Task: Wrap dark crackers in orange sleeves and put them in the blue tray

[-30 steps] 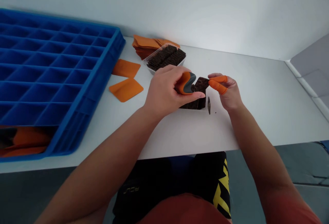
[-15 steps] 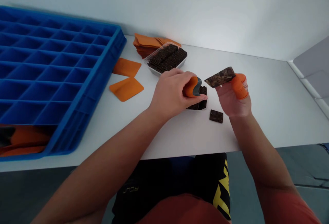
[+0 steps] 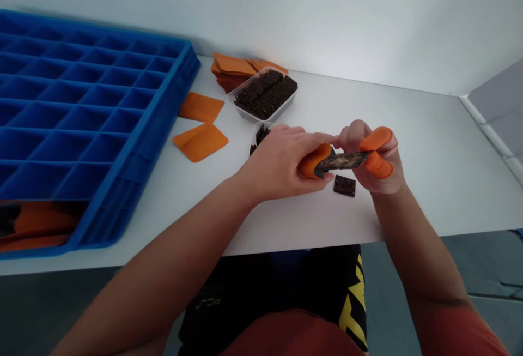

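Observation:
My left hand (image 3: 272,165) is closed around an orange pouch (image 3: 311,166), whose grey-lined mouth gapes toward the right. Between the finger and thumb of my right hand (image 3: 384,181), both in orange finger cots, is a dark brown pressed slab (image 3: 345,161). The slab's left end is at the pouch mouth; how far inside it reaches is hidden. A smaller dark piece (image 3: 344,186) lies flat on the table just below. Partly covered by my left hand, a clear tub (image 3: 250,140) holds more dark pieces.
A second clear tub (image 3: 283,112) full of dark slabs stands behind. Beyond it lies a stack of orange pouches (image 3: 229,67). Two loose pouches (image 3: 201,142) lie beside the blue compartment tray (image 3: 141,176). More orange pouches (image 3: 49,217) sit in the tray's near compartment.
My right hand has moved down and left, bringing the slab to the pouch mouth. My left hand has lowered slightly and turned, uncovering the near tub's left end.

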The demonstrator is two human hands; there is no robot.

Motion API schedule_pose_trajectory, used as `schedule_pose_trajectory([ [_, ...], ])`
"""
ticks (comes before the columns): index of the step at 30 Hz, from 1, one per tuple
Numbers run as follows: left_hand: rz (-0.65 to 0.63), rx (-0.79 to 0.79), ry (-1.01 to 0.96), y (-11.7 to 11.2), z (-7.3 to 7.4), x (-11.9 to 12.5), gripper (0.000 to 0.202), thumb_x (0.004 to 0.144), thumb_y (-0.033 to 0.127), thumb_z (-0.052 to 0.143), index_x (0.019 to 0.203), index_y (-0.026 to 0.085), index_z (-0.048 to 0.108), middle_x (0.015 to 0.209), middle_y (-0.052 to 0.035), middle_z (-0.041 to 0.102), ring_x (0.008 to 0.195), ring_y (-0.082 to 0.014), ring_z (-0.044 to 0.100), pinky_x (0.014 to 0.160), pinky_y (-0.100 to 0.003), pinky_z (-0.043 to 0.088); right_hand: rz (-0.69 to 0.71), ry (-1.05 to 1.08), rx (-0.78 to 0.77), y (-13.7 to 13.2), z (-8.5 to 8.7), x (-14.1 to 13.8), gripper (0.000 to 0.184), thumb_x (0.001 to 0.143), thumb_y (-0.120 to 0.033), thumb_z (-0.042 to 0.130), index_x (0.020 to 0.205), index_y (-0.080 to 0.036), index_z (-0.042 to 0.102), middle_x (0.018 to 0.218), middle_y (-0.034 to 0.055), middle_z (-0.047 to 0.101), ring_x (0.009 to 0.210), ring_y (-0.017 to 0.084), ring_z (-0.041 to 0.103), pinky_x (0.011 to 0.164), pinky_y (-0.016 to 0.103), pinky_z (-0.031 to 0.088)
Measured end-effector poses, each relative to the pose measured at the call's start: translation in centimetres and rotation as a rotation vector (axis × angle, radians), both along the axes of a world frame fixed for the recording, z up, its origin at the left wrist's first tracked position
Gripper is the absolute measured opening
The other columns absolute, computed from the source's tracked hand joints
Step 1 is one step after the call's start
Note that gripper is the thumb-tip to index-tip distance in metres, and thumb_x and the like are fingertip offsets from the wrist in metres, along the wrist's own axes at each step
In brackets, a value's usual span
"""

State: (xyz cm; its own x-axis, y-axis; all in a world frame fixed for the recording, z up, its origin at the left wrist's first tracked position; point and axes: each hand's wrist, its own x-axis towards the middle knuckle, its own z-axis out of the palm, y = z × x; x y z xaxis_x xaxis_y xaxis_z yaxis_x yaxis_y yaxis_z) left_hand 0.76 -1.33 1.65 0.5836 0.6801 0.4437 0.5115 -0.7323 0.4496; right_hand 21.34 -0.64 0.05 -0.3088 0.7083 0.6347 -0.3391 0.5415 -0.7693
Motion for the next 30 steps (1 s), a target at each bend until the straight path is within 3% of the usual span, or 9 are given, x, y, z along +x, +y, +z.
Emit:
schedule_pose_trajectory([
  [3,-0.076,-0.09,-0.067,-0.2,0.1,0.0,0.049,0.079,0.038,0.065,0.125,0.022,0.063,0.078,0.0025,0.067,0.072,-0.0165,0.062,0.077,-0.031,0.044,0.026,-0.045,-0.004,0.2,0.0,0.3,0.012,0.087,-0.039,0.078,0.082,-0.032,0.069,0.071,-0.0042,0.049,0.064,0.012,0.048,0.065,0.033,0.048],
  [6,-0.172,-0.203,-0.188,-0.2,-0.1,-0.4,0.062,0.079,0.034,0.064,0.138,0.021,0.051,0.074,0.0046,0.063,0.064,-0.0139,0.056,0.069,-0.028,0.043,0.027,-0.07,-0.006,0.6,0.0,1.0,0.013,0.086,-0.039,0.079,0.081,-0.032,0.069,0.071,-0.0043,0.05,0.065,0.012,0.049,0.068,0.034,0.049],
  [11,-0.292,-0.293,-0.29,-0.1,-0.6,-1.0,0.071,0.08,0.034,0.064,0.145,0.02,0.04,0.08,0.0032,0.061,0.062,-0.0137,0.052,0.065,-0.029,0.042,-0.027,-0.072,-0.037,1.4,-0.5,1.7,0.018,0.085,-0.044,0.08,0.08,-0.032,0.068,0.077,-0.0048,0.051,0.069,0.011,0.051,0.076,0.037,0.053],
  [15,-0.295,-0.268,-0.262,0.3,-0.9,-1.0,0.07,0.08,0.035,0.064,0.144,0.02,0.039,0.081,0.0027,0.06,0.064,-0.0144,0.053,0.065,-0.029,0.042,-0.074,-0.01,-0.055,1.5,-1.0,1.4,0.014,0.086,-0.045,0.08,0.085,-0.036,0.07,0.085,-0.0044,0.053,0.072,0.011,0.052,0.079,0.038,0.054],
  [24,-0.268,-0.229,-0.223,0.3,-1.0,-1.0,0.07,0.081,0.037,0.063,0.144,0.02,0.038,0.088,0.0002,0.065,0.068,-0.0158,0.057,0.066,-0.029,0.043,0.064,-0.087,-0.095,0.8,-1.7,-0.1,0.011,0.085,-0.035,0.082,0.095,-0.038,0.078,0.088,-0.0025,0.052,0.076,0.011,0.053,0.067,0.03,0.049],
  [30,-0.254,-0.206,-0.235,0.4,-1.1,-1.1,0.068,0.081,0.039,0.064,0.142,0.022,0.041,0.085,0.0007,0.065,0.068,-0.0167,0.058,0.066,-0.03,0.043,-0.06,-0.137,-0.063,0.8,-1.5,0.0,0.018,0.086,-0.034,0.081,0.103,-0.037,0.077,0.082,-0.0029,0.055,0.076,0.012,0.052,0.073,0.033,0.05],
])
